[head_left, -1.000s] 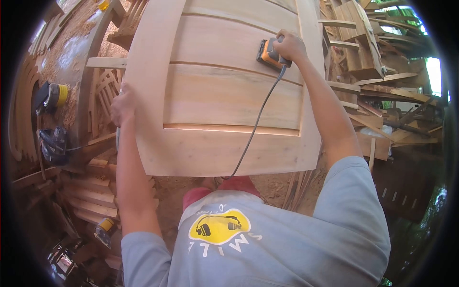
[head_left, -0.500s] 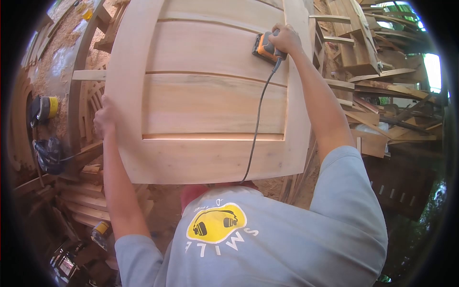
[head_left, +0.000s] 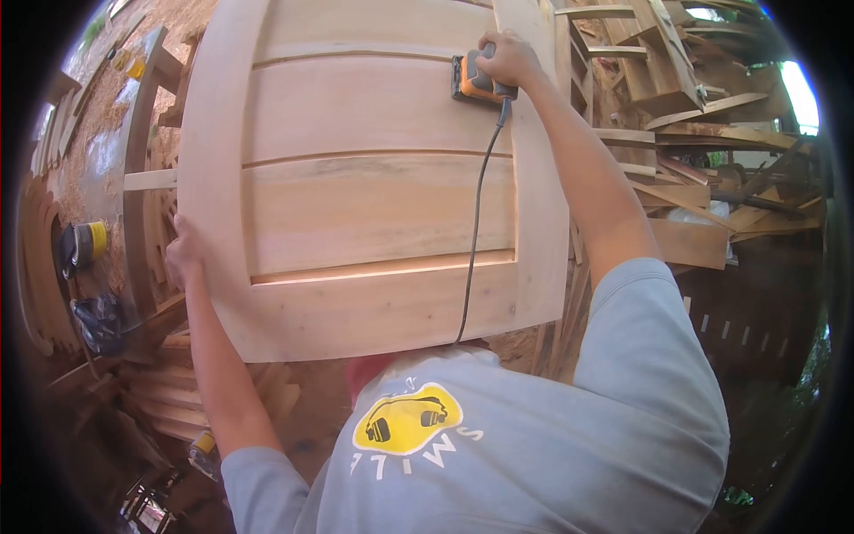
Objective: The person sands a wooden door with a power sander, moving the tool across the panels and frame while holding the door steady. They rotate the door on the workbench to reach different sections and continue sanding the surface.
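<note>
A pale wooden panel door [head_left: 374, 214] lies flat before me, with grooves running across its boards. My right hand [head_left: 514, 60] is closed around an orange and black electric sander [head_left: 477, 80]. The sander rests on the door's inner boards, close to the right side rail. Its dark cord [head_left: 481, 191] trails back over the door to its near edge, by my grey shirt. At the door's left edge, my left hand [head_left: 183, 253] grips the side, its fingers partly hidden.
On the left, a yellow and black tool [head_left: 84, 245] and a dark plastic-like bundle [head_left: 98, 320] lie near wooden beams. Sawdust covers the ground there. Scrap boards [head_left: 729, 214] are heaped at the right, beside a wooden frame [head_left: 654, 80]. Stacked slats [head_left: 165, 392] sit at lower left.
My view has turned slightly, so the door appears farther left and lower at its near end. The sander has slid a little away from me along the boards. Both hands keep their holds.
</note>
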Action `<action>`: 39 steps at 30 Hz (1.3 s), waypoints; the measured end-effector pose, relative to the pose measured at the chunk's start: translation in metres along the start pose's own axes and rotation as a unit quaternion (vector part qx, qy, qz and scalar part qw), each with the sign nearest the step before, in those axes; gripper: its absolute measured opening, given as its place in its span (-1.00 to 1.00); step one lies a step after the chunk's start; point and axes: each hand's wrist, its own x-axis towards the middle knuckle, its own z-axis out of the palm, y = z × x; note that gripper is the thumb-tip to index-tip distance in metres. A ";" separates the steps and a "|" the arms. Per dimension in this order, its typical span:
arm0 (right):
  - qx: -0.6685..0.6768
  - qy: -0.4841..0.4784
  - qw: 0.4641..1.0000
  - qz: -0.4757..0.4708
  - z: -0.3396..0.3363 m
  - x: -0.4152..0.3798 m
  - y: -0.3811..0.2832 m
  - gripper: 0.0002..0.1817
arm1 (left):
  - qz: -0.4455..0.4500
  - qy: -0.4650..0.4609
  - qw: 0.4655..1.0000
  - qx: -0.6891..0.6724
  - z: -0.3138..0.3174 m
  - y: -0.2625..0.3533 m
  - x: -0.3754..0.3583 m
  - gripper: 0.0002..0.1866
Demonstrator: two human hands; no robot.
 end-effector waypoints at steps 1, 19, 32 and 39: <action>0.004 -0.006 1.000 0.004 -0.004 -0.008 -0.003 -0.59 | 0.005 0.002 1.000 0.000 0.001 -0.001 0.001 0.04; 0.061 0.001 0.998 0.014 -0.015 -0.098 -0.040 -0.65 | 0.022 0.040 0.999 -0.010 0.002 -0.002 -0.005 0.02; 0.061 -0.061 0.994 -0.061 0.004 0.025 -0.217 -0.54 | 0.012 0.010 0.999 -0.032 -0.011 0.001 -0.014 -0.06; 0.059 -0.061 0.992 -0.097 0.030 0.082 -0.317 -0.52 | 0.012 0.017 0.998 -0.051 -0.008 -0.002 -0.008 -0.06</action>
